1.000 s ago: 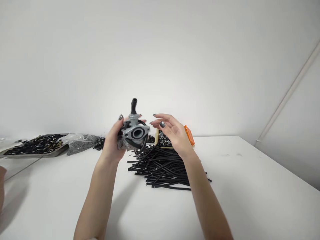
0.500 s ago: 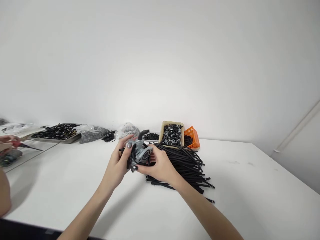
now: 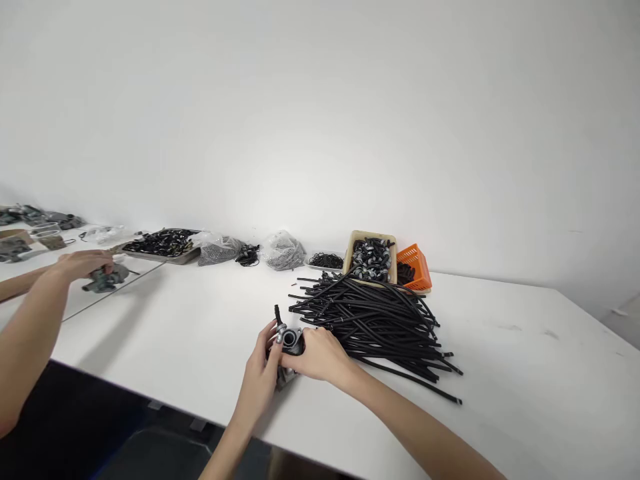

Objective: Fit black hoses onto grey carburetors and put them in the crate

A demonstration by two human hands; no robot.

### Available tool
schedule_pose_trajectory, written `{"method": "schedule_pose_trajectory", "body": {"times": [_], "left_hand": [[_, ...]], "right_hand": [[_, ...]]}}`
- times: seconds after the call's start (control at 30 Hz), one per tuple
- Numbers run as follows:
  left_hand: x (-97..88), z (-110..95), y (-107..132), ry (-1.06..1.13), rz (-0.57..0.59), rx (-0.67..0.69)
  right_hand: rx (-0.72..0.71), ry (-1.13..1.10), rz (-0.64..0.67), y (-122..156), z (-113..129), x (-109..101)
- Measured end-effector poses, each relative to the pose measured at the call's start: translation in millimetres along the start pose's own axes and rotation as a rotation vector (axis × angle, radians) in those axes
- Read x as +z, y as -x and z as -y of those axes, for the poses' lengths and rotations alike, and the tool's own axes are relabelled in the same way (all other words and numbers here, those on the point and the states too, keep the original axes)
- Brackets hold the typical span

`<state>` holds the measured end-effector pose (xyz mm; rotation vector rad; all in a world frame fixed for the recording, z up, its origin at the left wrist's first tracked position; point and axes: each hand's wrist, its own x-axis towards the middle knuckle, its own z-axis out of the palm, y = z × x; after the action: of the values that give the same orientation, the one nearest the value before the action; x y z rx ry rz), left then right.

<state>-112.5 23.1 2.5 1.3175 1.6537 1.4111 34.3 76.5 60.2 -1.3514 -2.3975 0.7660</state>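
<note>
A grey metal carburetor [image 3: 289, 339] with a round bore and a short black rubber tube [image 3: 278, 314] on top is low over the white table, close to its front edge. My left hand [image 3: 264, 360] is closed around its left side, thumb towards me. From the right, my right hand [image 3: 323, 353] grips the same carburetor, its fingertips partly hidden behind the body. Just beyond and to the right of my hands lies a loose pile of black rubber hoses [image 3: 380, 320].
Behind the hoses stand a cream basket [image 3: 351, 257] of small black and grey parts and a tilted orange basket [image 3: 423, 267]. Plastic bags [image 3: 283, 251] and a metal tray [image 3: 187, 257] of black pieces line the wall. At left, a co-worker's hand [image 3: 83, 263] holds another carburetor [image 3: 107, 279].
My hands have brought the carburetor down and nearer the table's front edge, turning its bore upward. The view has shifted left. The co-worker's red screwdriver no longer shows.
</note>
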Motion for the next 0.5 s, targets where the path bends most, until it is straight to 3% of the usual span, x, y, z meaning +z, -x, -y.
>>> {"method": "schedule_pose_trajectory", "body": {"times": [0.13, 0.23, 0.3, 0.4, 0.5], "left_hand": [[5.4, 5.5, 2.1, -0.092, 0.025, 0.039], [7.0, 3.6, -2.4, -0.070, 0.076, 0.024], [7.2, 1.3, -5.1, -0.047, 0.118, 0.006], [6.6, -1.4, -6.5, -0.006, 0.169, -0.007], [5.8, -1.8, -5.7, 0.024, 0.207, -0.015]], "right_hand": [[-0.052, 0.089, 0.086, 1.7, -1.1, -12.0], [-0.093, 0.070, 0.184, 2.5, -4.2, -29.4], [-0.090, 0.020, 0.178, 1.5, -10.6, -44.4], [-0.055, -0.110, -0.016, -5.3, -32.8, -73.1], [0.045, -0.072, -0.392, -20.2, -72.7, -106.5]]}}
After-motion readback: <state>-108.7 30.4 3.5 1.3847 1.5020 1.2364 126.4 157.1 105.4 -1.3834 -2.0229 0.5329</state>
